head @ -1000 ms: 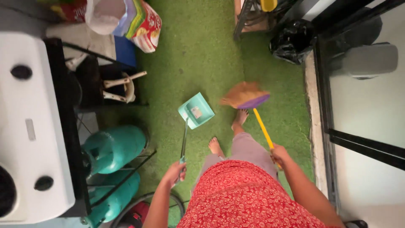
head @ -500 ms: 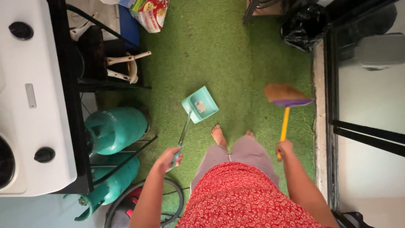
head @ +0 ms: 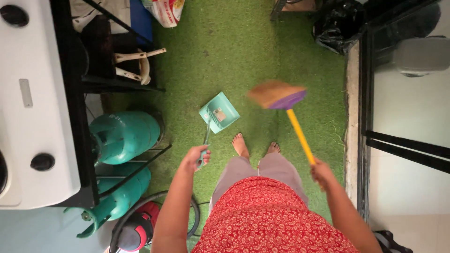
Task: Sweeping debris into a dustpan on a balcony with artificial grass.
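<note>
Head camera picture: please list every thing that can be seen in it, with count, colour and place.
dustpan: 1, teal, long handle, on the green turf before the feet, handle in the left hand
broom: 1, purple head, tan bristles, yellow stick, blurred, right of the dustpan
turf floor: 1, green, middle
gas cylinders: 2, teal, under the stove at left
stove: 1, white with black knobs, left edge
printed bag: 1, red and white, top
black bag: 1, top right
glass door: 1, black frame, right
vacuum cleaner: 1, red and grey, bottom left
feet: 2, bare, middle
left hand: fingers shut on the dustpan handle
right hand: shut on the broom stick
</note>
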